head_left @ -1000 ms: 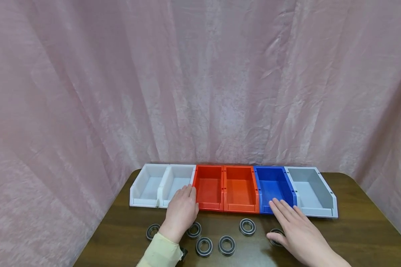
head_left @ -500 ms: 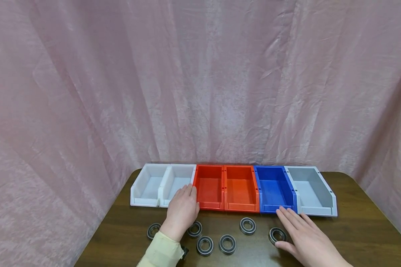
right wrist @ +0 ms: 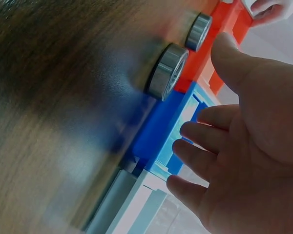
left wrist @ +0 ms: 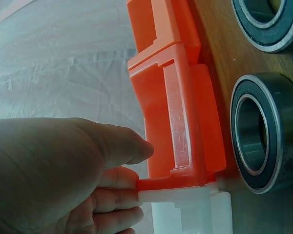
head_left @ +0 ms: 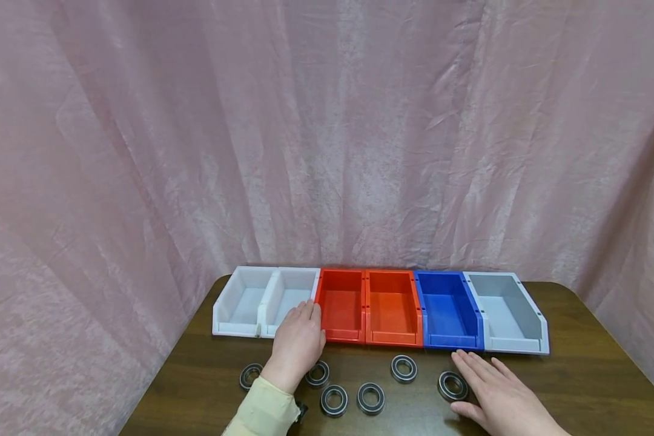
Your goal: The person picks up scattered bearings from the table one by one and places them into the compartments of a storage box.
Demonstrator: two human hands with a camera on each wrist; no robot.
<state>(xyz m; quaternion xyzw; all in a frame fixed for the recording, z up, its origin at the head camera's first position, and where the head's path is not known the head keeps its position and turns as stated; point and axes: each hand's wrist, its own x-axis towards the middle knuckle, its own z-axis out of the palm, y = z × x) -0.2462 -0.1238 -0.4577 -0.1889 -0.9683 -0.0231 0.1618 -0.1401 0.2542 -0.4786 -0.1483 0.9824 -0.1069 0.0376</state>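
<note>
My left hand (head_left: 297, 342) is held at the seam between a white bin (head_left: 291, 290) and a red bin (head_left: 340, 303), fingers extended and nothing in its grasp. Whether it touches their rims I cannot tell. In the head view my right hand (head_left: 498, 390) hovers over the table, its fingers straight and holding nothing. A ball bearing (head_left: 453, 386) lies flat just left of its thumb, apart from it. The blue bin (head_left: 449, 309) stands beyond those fingertips. Another bearing (head_left: 318, 374) is right beside the left wrist, partly covered by it.
Several more bearings lie on the brown table (head_left: 583, 357), among them one bearing (head_left: 404, 369) before the orange bin (head_left: 393, 303). A grey bin (head_left: 509, 309) ends the row at the right, another white bin (head_left: 243, 297) at the left. A pink curtain (head_left: 327, 133) hangs behind.
My right hand has drawn back from the blue bin toward the table's near right, uncovering the bearing beside it. The left hand has stayed in place.
</note>
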